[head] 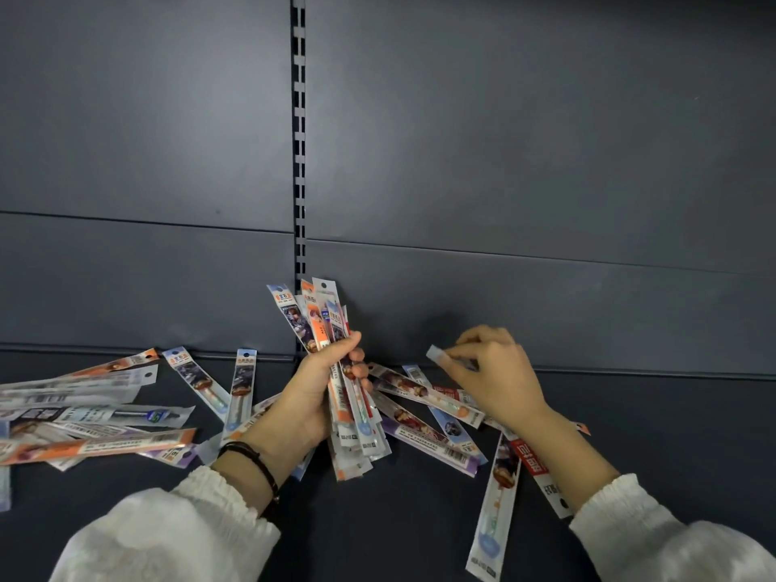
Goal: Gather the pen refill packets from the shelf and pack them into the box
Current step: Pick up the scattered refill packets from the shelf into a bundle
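My left hand (323, 388) grips an upright bundle of pen refill packets (325, 317) above the dark shelf (399, 518), fingers curled round its middle. My right hand (491, 367) pinches the end of one packet (434, 354) near the shelf's back edge. More packets lie scattered flat: a heap at the left (96, 417), a fan between my hands (424, 413), and a long one by my right forearm (497, 506). No box is in view.
The dark grey back panel (525, 161) rises right behind the shelf, with a slotted upright strip (299, 161) in the middle. White sleeves cover both forearms, and a dark bracelet (256, 459) sits on my left wrist.
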Demonstrator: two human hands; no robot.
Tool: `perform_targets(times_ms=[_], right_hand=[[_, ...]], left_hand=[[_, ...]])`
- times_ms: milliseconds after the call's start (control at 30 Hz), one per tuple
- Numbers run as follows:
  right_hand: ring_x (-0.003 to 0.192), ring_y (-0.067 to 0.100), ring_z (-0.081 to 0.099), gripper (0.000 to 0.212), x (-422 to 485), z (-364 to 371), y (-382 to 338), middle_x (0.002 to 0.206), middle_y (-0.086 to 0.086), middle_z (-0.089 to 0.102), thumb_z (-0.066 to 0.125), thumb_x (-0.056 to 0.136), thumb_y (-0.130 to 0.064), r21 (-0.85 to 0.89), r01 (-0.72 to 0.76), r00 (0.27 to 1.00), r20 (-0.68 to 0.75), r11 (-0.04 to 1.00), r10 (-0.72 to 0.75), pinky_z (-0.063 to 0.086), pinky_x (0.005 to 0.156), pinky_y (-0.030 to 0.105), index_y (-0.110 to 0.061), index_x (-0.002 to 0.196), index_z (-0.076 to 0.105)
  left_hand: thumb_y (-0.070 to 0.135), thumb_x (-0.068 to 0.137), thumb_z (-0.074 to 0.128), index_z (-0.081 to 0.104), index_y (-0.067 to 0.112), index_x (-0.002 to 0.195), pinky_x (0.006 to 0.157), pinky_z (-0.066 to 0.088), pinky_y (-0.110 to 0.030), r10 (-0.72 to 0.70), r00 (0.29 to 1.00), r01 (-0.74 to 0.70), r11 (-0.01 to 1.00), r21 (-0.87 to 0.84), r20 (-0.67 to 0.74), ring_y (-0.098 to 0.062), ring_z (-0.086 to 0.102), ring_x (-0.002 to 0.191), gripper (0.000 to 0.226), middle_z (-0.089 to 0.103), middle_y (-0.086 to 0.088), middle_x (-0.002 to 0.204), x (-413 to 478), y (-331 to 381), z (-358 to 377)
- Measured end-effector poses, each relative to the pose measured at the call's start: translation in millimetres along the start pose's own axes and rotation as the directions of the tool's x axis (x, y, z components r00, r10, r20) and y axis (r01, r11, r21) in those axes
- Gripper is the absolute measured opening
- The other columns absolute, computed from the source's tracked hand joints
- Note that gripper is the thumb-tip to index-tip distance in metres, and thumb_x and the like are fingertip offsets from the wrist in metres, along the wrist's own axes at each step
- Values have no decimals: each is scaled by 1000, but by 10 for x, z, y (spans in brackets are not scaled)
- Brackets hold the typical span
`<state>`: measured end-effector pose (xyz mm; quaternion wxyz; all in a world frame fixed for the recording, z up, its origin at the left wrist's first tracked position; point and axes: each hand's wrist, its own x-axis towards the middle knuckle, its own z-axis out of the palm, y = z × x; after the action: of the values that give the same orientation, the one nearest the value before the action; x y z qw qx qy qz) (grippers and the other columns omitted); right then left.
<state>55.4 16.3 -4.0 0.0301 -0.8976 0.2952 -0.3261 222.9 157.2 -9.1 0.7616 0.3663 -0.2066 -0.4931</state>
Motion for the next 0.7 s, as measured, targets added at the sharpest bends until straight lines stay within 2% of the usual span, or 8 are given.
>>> perform_targets(times_ms=[100,167,200,300,400,533,633,700], right_hand=[[82,16,61,21,120,-159,-81,88,1,67,63,89,-30,217,5,993,-113,976,20,51,74,36,-16,91,78],[72,16,65,20,214,-288,-159,81,3,69,64,90,-25,456,-48,983,-136,889,123,53,71,35,-11,85,77],[69,15,66,20,250,-351,-198,78,2,70,63,90,-24,588,-89,973,-121,804,196,54,69,31,-11,84,76],[56,7,62,22,280,-456,-277,69,1,68,60,91,-24,877,-214,922,35,431,386,53,56,19,-6,93,74],[52,7,63,26,243,-436,-287,69,1,70,59,91,-28,931,-334,877,249,149,410,54,51,20,-7,101,72],[54,10,64,27,228,-354,-286,77,4,71,57,90,-32,888,-458,833,448,-50,324,54,51,22,-12,104,69],[51,12,63,24,217,-249,-337,70,5,68,60,88,-25,849,-484,821,524,-210,226,55,51,25,-7,102,69],[53,13,64,14,214,-173,-360,66,5,69,60,88,-18,861,-463,837,503,-211,215,57,53,28,-7,91,68]], left_hand=[[18,89,60,51,20,91,52,42,-24,-12,1000,12,999,30,4,-9,42,48,9,47,4,61,-1,4,24],[18,88,60,52,20,91,52,43,-24,-18,1000,17,999,39,6,-8,42,48,9,47,4,62,-3,10,25],[18,88,61,52,20,90,52,43,-24,-19,1000,19,999,39,4,-8,43,48,9,47,4,62,-3,16,14],[19,84,64,53,17,84,52,47,-25,-18,1000,17,999,45,2,-10,47,49,11,51,2,64,-6,30,-8],[17,82,65,61,13,96,55,55,-27,18,999,-15,996,93,-31,-16,64,60,15,67,-3,73,-27,26,9],[17,81,64,58,9,122,71,56,-35,-52,999,51,993,108,4,-22,73,91,42,75,-11,104,-65,6,64],[23,84,63,63,8,116,84,54,-42,-184,981,164,958,234,65,-29,70,99,35,72,-15,111,-128,2,91],[29,83,65,68,8,106,89,52,-43,-233,970,191,910,369,73,-31,70,95,32,73,-16,105,-161,-11,106]])
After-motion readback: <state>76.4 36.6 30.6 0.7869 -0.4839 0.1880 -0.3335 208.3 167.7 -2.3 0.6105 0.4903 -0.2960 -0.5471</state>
